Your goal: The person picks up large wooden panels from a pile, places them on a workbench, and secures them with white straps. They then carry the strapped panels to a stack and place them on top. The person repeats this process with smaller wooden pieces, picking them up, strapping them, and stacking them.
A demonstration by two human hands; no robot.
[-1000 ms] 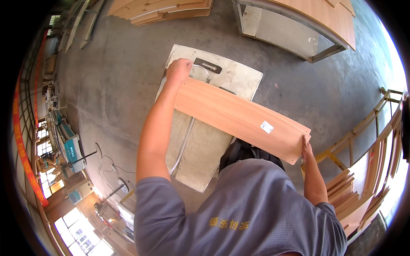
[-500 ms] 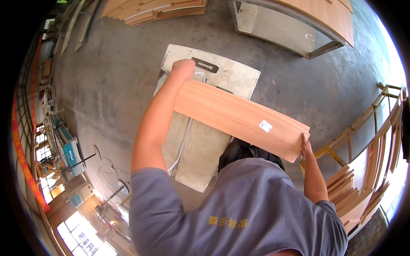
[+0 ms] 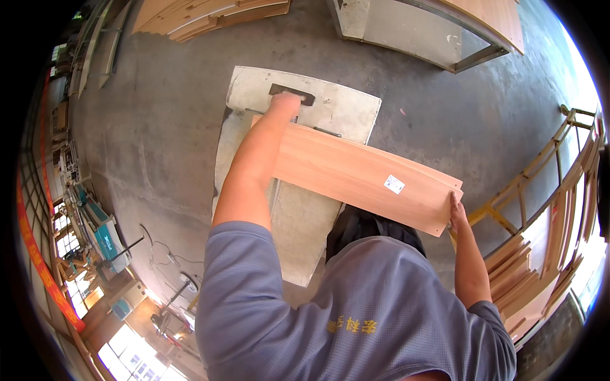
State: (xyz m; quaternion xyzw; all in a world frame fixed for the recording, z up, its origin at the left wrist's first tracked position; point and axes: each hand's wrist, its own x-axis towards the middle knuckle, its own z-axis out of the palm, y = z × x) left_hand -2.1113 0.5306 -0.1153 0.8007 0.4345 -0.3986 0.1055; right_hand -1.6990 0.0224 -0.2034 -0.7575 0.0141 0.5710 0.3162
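A long light-brown wood-grain board (image 3: 343, 171) with a small white label (image 3: 394, 184) lies slantwise over a worn white work surface (image 3: 305, 222). Along its far edge a second edge shows, as of another board beneath. My right hand (image 3: 456, 213) grips its right end, with the thumb near the edge. My left hand (image 3: 287, 105) is a slightly blurred fist just beyond the board's left part, beside a dark slotted plate (image 3: 308, 99) set in the surface. What the left fingers hold, if anything, is hidden. The left forearm covers part of the board.
A metal-framed table (image 3: 473, 60) bearing wood panels stands at the far right. More panels (image 3: 216, 19) lie at the far left. A yellow metal frame (image 3: 508, 197) and stacked boards (image 3: 524, 279) stand at right; cables (image 3: 155, 244) lie on the floor at left.
My left hand has moved right, across the slotted plate, and the forearm now crosses the board's left part. The white strap that ran beside it no longer shows clearly. My right hand keeps its grip.
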